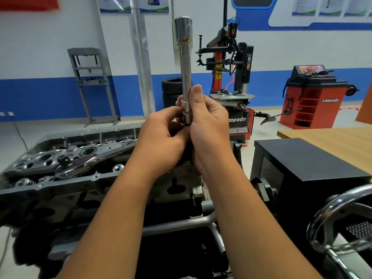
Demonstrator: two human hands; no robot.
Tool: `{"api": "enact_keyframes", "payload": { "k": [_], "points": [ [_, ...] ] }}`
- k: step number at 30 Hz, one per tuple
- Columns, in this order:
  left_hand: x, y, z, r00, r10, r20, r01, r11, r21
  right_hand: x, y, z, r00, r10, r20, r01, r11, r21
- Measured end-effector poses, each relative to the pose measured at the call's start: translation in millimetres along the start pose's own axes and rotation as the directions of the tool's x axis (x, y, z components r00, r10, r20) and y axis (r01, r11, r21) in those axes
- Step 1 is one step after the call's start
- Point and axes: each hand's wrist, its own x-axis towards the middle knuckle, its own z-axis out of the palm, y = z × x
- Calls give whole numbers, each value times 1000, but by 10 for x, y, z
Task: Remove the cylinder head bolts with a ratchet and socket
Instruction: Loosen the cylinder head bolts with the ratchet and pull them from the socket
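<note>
While you hold the extension bar (186,77) upright at chest height, its wide socket end (183,29) points up and its lower end sits between both hands. Your right hand (209,129) has a closed grip on the lower shaft, thumb pressed along the bar. Your left hand (163,137) curls its fingers round the bottom end of the bar; what its fingertips touch is hidden. The ratchet (88,164) lies untouched across the top of the cylinder head (60,158), at your left, its drive square facing up. A black box (308,164) stands at your right, just beside a chrome handwheel (342,222).
</note>
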Motion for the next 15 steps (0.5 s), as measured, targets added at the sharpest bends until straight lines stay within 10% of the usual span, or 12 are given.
{"api": "enact_keyframes", "payload": {
  "k": [15],
  "points": [
    [2,-39,42,985,-18,-174,41,991,129,6,44,-48,1000,-24,18,24,1000,8]
  ]
}}
